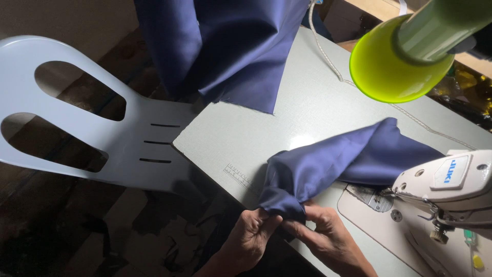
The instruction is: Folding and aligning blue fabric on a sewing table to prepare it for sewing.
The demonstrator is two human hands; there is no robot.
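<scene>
Navy fabric piece (333, 164) lies on the grey sewing table (307, 107), bunched at its near end and running up and to the right toward the sewing machine head (451, 190).

Far left: a white metal side extension (77, 123) with two long oval cut-outs and three short slots adjoins the table's left edge. Above centre, a larger navy cloth panel (230, 46) hangs over the table's far edge, well apart from the piece in hand.

Centre, near edge: the left hand (251, 238) is closed on the bunched near end of the piece, thumb and fingers pinched on the fold. Just beside it, the right hand (328, 238) is likewise closed on the same end, fingers touching the cloth's underside. The two hands are almost touching.

Relation noted: the piece extends away from both hands, its long axis diagonal, lower left to upper right. The right hand is nearer the needle plate (371, 197); the far end of the cloth overlaps that area.

Upper right: a yellow-green lamp shade (394, 66) overhangs the table. A pale cord (328, 56) crosses the surface behind.
</scene>
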